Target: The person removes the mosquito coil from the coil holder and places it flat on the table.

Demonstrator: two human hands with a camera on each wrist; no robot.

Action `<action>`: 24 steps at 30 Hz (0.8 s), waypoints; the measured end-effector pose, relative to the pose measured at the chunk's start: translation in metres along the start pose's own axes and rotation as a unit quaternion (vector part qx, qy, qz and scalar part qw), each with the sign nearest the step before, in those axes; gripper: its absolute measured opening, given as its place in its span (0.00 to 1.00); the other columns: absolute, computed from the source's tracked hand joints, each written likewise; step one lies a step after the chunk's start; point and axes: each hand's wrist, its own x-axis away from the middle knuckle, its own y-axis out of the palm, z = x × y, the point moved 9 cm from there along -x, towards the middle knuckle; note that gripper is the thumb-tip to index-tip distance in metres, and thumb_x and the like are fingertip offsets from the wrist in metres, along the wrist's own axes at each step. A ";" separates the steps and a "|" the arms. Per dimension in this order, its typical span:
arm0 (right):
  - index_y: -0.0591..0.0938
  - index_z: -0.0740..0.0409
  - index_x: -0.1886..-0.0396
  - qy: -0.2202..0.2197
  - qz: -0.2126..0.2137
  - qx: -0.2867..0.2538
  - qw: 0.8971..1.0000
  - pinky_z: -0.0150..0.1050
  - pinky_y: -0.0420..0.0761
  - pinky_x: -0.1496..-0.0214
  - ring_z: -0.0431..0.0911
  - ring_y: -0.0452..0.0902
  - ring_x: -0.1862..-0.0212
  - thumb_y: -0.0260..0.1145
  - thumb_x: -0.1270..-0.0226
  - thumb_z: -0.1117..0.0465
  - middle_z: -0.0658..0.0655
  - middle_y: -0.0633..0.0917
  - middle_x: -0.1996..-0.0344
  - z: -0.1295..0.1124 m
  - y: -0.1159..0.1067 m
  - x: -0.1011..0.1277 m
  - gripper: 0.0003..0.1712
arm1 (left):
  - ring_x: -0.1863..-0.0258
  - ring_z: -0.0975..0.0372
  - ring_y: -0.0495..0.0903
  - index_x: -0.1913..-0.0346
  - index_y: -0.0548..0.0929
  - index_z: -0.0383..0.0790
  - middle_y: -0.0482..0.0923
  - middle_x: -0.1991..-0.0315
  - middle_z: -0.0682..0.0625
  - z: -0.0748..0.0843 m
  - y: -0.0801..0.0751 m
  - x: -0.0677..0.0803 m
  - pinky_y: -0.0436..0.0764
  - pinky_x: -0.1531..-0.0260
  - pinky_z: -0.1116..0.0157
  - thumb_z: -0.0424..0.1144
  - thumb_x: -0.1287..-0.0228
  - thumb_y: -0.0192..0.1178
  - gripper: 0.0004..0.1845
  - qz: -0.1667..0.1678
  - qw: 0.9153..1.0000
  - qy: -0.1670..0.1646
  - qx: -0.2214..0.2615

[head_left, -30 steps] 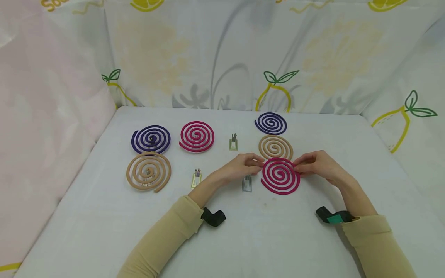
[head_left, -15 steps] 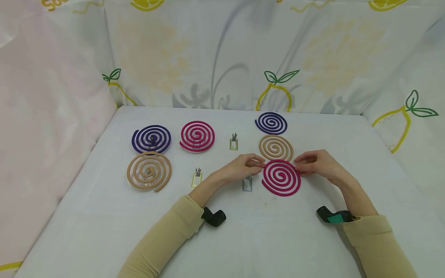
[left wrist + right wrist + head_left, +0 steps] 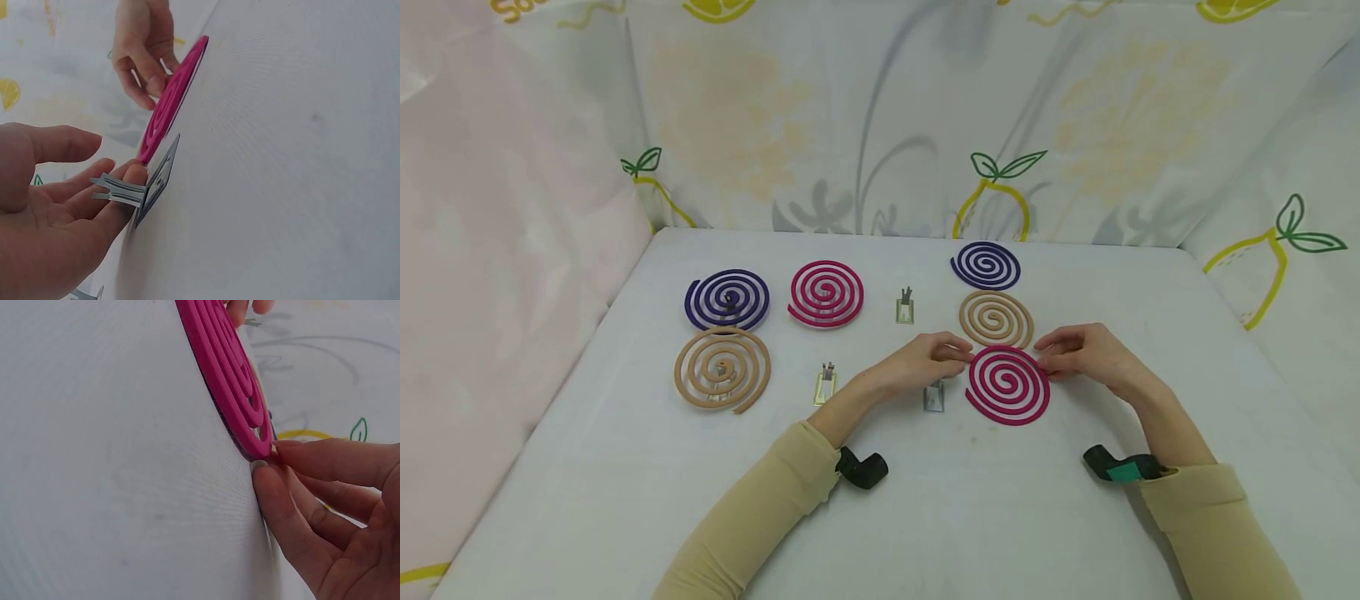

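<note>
A pink spiral coil (image 3: 1007, 385) lies on the white table (image 3: 970, 508) between both hands. My right hand (image 3: 1043, 357) pinches its right edge between thumb and forefinger; the right wrist view shows that pinch (image 3: 269, 456) on the coil (image 3: 225, 369). My left hand (image 3: 964, 350) is at the coil's left edge with relaxed, loosely spread fingers (image 3: 134, 172), the thumb clear of the coil (image 3: 172, 100). A small metal stand (image 3: 933, 397) with upright prongs (image 3: 122, 190) sits just beside the left fingers.
A tan coil (image 3: 996, 319) and a purple coil (image 3: 986, 266) lie just behind the pink one. On the left lie purple (image 3: 727, 299), pink (image 3: 826, 293) and tan (image 3: 722, 367) coils. Two more stands (image 3: 904, 307) (image 3: 824, 386) stand mid-table. Printed cloth walls surround the table.
The pink coil has shifted slightly to the right and toward me; both hands stayed at its edges.
</note>
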 end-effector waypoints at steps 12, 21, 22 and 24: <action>0.79 0.71 0.44 0.008 -0.003 0.012 1.000 0.31 0.86 0.58 0.44 0.86 0.66 0.68 0.32 0.61 0.58 0.88 0.64 0.001 0.002 0.000 0.22 | 0.38 0.57 0.78 0.37 0.75 0.34 0.80 0.39 0.41 -0.001 0.000 -0.001 0.79 0.41 0.67 0.34 0.25 0.53 0.17 0.001 1.000 0.001 -0.013; 0.78 0.72 0.44 0.004 -0.005 0.000 1.000 0.32 0.87 0.58 0.44 0.86 0.66 0.67 0.32 0.61 0.58 0.88 0.64 0.001 0.002 0.000 0.22 | 0.38 0.56 0.78 0.36 0.74 0.34 0.79 0.39 0.41 0.001 0.001 0.000 0.79 0.40 0.67 0.34 0.24 0.53 0.18 0.000 1.000 0.007 -0.023; 0.78 0.71 0.44 0.004 -0.005 -0.001 1.000 0.32 0.87 0.58 0.44 0.85 0.66 0.67 0.32 0.61 0.59 0.87 0.64 0.001 0.002 0.000 0.22 | 0.38 0.56 0.78 0.36 0.74 0.34 0.79 0.39 0.41 0.001 0.001 0.000 0.79 0.40 0.67 0.34 0.24 0.53 0.18 0.001 1.000 0.008 -0.025; 0.78 0.71 0.44 0.001 -0.005 -0.001 1.000 0.32 0.87 0.58 0.44 0.85 0.66 0.67 0.32 0.61 0.58 0.87 0.65 0.001 0.003 0.000 0.22 | 0.38 0.56 0.77 0.36 0.74 0.33 0.79 0.39 0.41 0.002 0.001 0.000 0.79 0.39 0.67 0.33 0.24 0.53 0.18 0.001 0.999 0.011 -0.031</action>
